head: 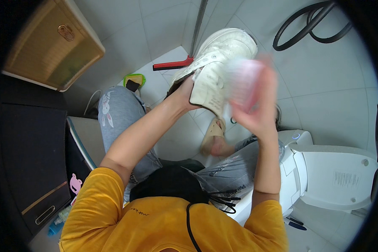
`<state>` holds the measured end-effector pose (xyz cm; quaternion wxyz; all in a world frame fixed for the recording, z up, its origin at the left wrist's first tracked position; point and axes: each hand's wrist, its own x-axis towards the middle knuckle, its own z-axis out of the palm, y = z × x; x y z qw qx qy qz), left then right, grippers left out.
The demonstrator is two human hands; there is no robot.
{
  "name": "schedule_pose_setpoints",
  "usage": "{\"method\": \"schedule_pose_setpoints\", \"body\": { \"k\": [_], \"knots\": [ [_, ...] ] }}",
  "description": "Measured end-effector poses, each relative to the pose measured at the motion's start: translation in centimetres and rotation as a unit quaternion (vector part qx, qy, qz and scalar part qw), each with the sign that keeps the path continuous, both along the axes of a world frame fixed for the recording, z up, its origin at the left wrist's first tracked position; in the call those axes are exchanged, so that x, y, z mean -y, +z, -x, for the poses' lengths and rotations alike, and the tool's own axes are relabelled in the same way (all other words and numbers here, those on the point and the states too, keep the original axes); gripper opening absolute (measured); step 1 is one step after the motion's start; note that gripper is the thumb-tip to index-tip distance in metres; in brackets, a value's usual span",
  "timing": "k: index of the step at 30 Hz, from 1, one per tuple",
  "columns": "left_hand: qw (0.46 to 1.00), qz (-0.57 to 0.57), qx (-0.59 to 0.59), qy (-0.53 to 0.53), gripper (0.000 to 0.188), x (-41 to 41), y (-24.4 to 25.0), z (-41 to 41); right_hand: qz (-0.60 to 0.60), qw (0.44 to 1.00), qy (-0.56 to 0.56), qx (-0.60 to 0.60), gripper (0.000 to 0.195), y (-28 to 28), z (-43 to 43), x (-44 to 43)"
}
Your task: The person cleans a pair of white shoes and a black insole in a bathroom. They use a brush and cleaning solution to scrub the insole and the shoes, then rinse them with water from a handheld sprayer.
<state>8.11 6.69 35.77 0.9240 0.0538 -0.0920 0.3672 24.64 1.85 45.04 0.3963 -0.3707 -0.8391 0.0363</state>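
A white lace-up shoe point(212, 63) is held up in front of me, its toe pointing to the upper right. My left hand point(190, 91) reaches inside the shoe's opening and supports it from within; most of its fingers are hidden. Against the side of the shoe, my right hand point(260, 104) grips a pinkish, blurred object point(244, 80), which looks like a brush, though motion blur hides its exact form.
A red floor squeegee point(173, 64) leans in the corner. Near it lies a green tray point(134, 79) with a sponge. A white toilet point(337, 176) with raised lid stands at right, a dark cabinet point(34, 151) at left. A black hose point(302, 33) hangs upper right.
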Motion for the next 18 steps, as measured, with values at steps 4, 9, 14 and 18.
{"method": "schedule_pose_setpoints", "body": {
  "k": [4, 9, 14, 18],
  "knots": [
    [0.986, -0.034, -0.136, 0.087, 0.039, 0.5, 0.2, -0.5, -0.038, 0.986, -0.046, 0.155, 0.066, -1.1, 4.9, -1.3],
    [0.953, -0.054, -0.273, 0.123, 0.041, 1.6, 0.9, -0.5, -0.049, 0.987, 0.028, 0.15, 0.063, -1.0, 6.6, -2.9],
    [0.961, 0.046, -0.249, 0.114, 0.035, 1.2, 3.0, 0.3, 0.062, 0.995, 0.027, 0.079, 0.055, -2.1, 0.4, -1.6],
    [0.934, -0.015, -0.334, 0.125, 0.037, 0.8, 2.7, 0.0, -0.009, 0.995, -0.009, 0.1, 0.059, -0.8, 4.5, -1.9]
  ]
}}
